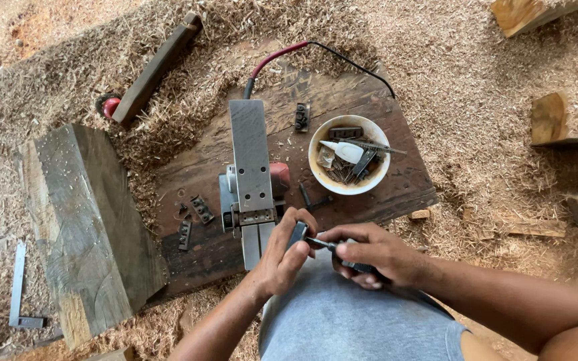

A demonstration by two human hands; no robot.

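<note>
I note my left hand [282, 257] closed on a small dark block [297, 234], half hidden; my right hand [369, 254] grips a dark-handled tool [322, 243], mostly covered, beside the upturned planer [250, 174].

Hidden, cropped and unreadable parts

The small dark part [297, 234] is largely covered by the left hand [282, 257], and the handle of the tool [320, 243] is wrapped by the right hand [372, 254], so neither shape can be fully made out. The body of the electric planer [252, 177] is concealed under its upturned sole. The tangled metal pieces in the white bowl [315, 170] cannot be told apart. The cable [342, 59] is lost in the sawdust [436, 80]. Wood blocks [556, 120] are cut off by the right edge, and the metal square [18, 287] is partly buried.
</note>
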